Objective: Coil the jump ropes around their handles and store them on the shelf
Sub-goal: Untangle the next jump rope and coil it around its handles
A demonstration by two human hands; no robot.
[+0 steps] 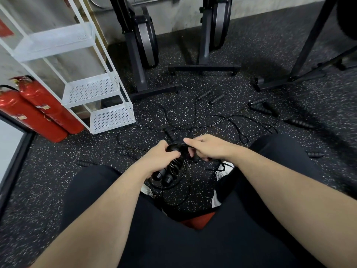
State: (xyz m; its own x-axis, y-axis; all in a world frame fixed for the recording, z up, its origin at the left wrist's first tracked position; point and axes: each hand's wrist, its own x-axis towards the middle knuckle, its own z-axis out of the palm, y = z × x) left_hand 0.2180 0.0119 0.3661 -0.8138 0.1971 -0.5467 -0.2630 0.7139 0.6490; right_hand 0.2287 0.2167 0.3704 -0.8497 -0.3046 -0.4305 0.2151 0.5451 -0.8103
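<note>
A pair of handles [166, 174] is held together in the left hand [160, 157], whose grip is curled around them, butt ends toward the knees, with several turns of cord [176, 165] already wound on. The right hand [210, 148] pinches the cord just beside the left, its grip closed on the strand being laid. The bundle is held low, above the floor [58, 171] and between the knees.

The chief risk is judged to be a snag. The free cord drops to the floor and runs into a tangle of other ropes [202, 122] lying crossed over one another, so a neighbouring rope or a loose handle [171, 133] could be dragged in with the next pull. Turns could also slip off the smooth butt ends if tension is relaxed, since nothing but the left thumb seems to hold them. Whether the tail is knotted with another rope cannot be told.

The white shelf [108, 118] stands to the left with nothing seen on its trays; thin cord may sag through no gap there, but a loosely wound bundle could uncoil once set down.
</note>
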